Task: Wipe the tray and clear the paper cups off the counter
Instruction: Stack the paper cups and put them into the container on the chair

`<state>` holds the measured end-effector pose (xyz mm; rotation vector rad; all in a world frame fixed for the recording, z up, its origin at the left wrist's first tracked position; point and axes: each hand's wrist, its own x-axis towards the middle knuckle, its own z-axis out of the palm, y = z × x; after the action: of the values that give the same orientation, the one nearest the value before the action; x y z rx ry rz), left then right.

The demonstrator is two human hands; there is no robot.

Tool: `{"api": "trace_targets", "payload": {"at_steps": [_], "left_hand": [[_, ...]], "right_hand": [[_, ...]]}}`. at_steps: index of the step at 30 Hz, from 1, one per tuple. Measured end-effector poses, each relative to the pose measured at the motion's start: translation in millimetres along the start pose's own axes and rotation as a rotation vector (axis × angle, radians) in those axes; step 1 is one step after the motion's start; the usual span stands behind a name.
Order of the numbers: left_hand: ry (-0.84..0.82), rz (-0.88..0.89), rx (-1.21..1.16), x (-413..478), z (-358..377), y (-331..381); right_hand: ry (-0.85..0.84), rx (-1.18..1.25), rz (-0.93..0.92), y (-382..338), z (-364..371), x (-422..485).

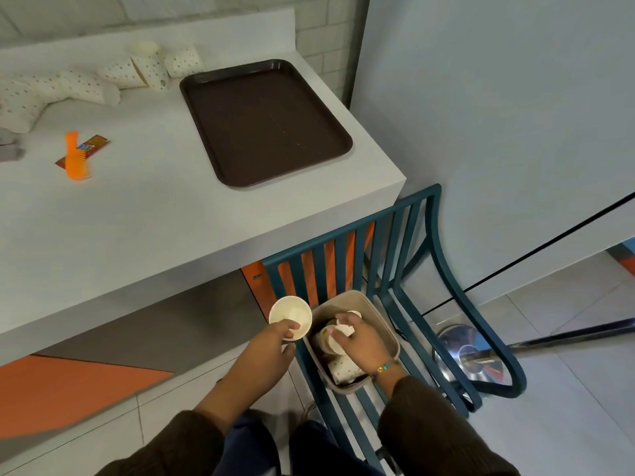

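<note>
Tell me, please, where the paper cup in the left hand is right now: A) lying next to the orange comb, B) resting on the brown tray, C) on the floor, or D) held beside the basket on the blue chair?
D: the left hand grips the paper cup just beside the basket on the chair, while the right hand holds a second cup inside it.
</note>
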<state>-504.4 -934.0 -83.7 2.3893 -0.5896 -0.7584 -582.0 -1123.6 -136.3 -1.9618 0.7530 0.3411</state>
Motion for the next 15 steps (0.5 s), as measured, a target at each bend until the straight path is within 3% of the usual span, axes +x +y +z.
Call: {"api": "trace_targets", "payload": {"at_steps": [5, 11, 15], "left_hand": [[-0.107, 0.123, 0.140, 1.1, 2.6, 19.0], [-0.213, 0.308, 0.249, 1.5, 8.6, 32.8], [-0.200, 0.374, 0.129, 0.1, 7.7, 36.2]], "right_hand": [[-0.121, -0.207, -0.372, -17.6, -6.0, -22.4], [0.068, -0.298, -0.385, -22.2, 2.4, -23.3], [0.180, -0.280, -0.341, -16.1, -9.6, -18.1]]}}
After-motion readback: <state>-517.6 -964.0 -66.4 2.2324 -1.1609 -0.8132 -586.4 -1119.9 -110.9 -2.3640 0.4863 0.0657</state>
